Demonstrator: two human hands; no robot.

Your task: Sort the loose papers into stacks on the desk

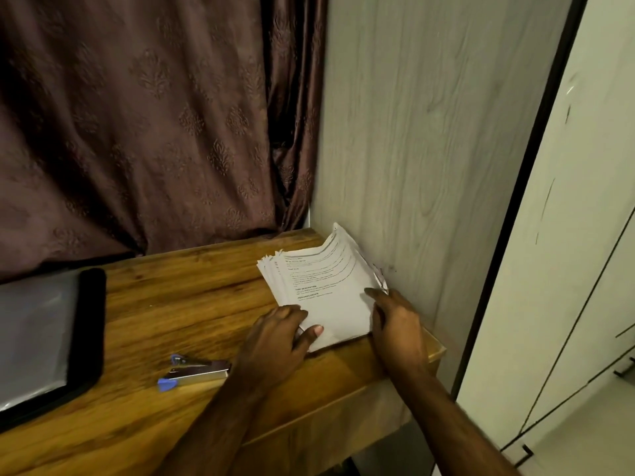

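A fanned pile of printed white papers (319, 286) lies at the right end of the wooden desk (192, 293), its far corner curled up against the pale wall panel. My left hand (278, 338) grips the pile's near left corner, thumb on top and fingers tucked under the edge. At the pile's right edge my right hand (395, 324) has its index finger stretched out flat on the top sheet, while the other fingers curl at the paper's side.
A blue and silver stapler (192, 372) lies on the desk left of my left forearm. A black folder with a clear cover (44, 338) sits at the left edge. A brown curtain (137, 125) hangs behind. The desk's right corner (436, 348) is close to the wall panel (429, 149).
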